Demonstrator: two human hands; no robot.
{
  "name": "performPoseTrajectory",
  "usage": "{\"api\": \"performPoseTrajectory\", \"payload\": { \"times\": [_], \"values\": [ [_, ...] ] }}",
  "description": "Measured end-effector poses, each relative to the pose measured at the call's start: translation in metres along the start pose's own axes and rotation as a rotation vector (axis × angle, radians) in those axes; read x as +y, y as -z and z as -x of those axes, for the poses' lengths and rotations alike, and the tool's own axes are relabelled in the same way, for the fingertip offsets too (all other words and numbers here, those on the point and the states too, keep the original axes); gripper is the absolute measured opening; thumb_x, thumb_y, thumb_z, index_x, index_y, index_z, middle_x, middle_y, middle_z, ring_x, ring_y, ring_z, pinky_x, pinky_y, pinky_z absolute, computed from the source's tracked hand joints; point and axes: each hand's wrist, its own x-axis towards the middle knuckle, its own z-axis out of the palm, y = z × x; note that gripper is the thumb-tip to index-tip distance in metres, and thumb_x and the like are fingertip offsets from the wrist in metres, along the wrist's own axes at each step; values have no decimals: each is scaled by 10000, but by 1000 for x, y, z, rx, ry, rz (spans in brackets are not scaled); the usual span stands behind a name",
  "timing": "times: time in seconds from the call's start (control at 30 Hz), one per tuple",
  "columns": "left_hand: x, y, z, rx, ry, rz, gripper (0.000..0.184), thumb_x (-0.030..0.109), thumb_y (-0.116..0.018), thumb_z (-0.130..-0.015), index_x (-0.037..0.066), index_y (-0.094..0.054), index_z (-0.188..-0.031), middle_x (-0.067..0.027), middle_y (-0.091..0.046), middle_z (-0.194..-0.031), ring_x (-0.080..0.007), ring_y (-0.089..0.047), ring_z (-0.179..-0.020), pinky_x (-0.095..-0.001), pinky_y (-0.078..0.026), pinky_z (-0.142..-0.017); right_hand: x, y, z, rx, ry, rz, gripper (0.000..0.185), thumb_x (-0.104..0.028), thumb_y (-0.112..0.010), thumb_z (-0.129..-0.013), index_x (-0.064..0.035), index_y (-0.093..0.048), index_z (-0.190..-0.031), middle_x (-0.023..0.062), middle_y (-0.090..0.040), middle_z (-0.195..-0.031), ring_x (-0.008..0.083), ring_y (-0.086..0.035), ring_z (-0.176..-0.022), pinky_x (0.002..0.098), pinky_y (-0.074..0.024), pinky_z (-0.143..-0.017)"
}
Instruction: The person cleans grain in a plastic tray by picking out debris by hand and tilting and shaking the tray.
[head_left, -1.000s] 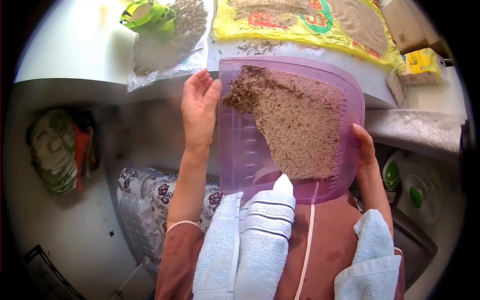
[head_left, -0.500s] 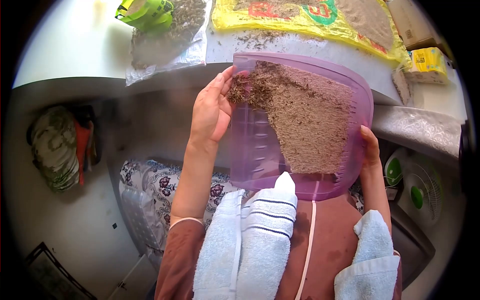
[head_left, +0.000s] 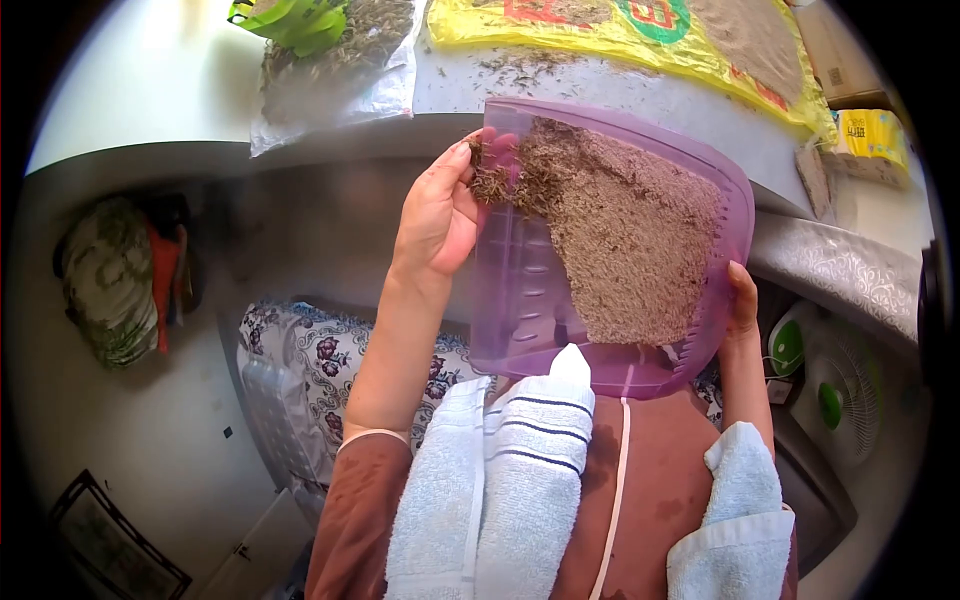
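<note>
Purple pan (head_left: 510, 305), translucent, is held up in front of the wearer's torso; its far edge is seen against the counter (head_left: 450, 90), but whether the two touch can't be told. Approx. the right two-thirds of the pan is covered by pale brown grain (head_left: 645, 245) w/ dark specks; a clump of dark stalky debris (head_left: 540, 185) is gathered at the pan's far L corner, partly poking past its L edge. The near L part of the pan is left bare.

The pan's R rim is gripped by the R hand (head_left: 742, 300), thumb over the rim. The L hand (head_left: 440, 215) is placed at the pan's L edge, half curled, thumb by the debris, some fingers seen thru the plastic; whether anything is pinched there can't be told.

Beyond the pan, a yellow bag (head_left: 455, 30) is spread on the counter, topped w/ more grain; loose bits (head_left: 520, 70) are strewn between bag & pan. Beyond the pan to the L, plastic sheeting (head_left: 400, 95) is covered w/ dark debris, w/ a green bag (head_left: 318, 28) set on top. Far R of the pan, a yellow pack (head_left: 868, 135) is seen; R & nearer, a fan (head_left: 845, 395). L & nearer, floral cloth (head_left: 340, 400). Just nearer than the pan, a striped towel (head_left: 535, 450) is draped over the brown garment (head_left: 640, 480).
</note>
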Motion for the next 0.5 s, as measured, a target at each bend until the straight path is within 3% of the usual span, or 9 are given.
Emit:
{"api": "performPoseTrajectory", "payload": {
  "times": [0.17, 0.27, 0.5],
  "values": [
    [-4, -13, 11, 82, -51, -78, 301, 67, -456, -949, -55, -494, -1222, -153, -593, -1163, -196, -593, -1039, -317, -477, -947, 1, 6, -7, 14, -24, -40, 663, -269, -657, -753, 6, -421, -1308, 162, -569, -1200, 283, -578, -1075, 399, -466, -955],
    [-13, -16, 15, 93, -162, -412, 297, 74, -458, -950, -50, -499, -1217, -154, -592, -1157, -193, -588, -1048, -316, -475, -950, 4, 7, -10, 25, -36, -48, 672, -281, -659, -747, 4, -422, -1308, 163, -569, -1199, 284, -578, -1073, 399, -470, -948],
    [-9, -11, 14, 94, -57, -42, 349, 29, -517, -914, -61, -466, -1248, -156, -566, -1189, -197, -570, -1074, -315, -471, -952, 7, 7, -13, 53, -56, -11, 691, -360, -660, -726, -13, -453, -1287, 151, -575, -1195, 287, -569, -1066, 400, -455, -949]
  ]
}}
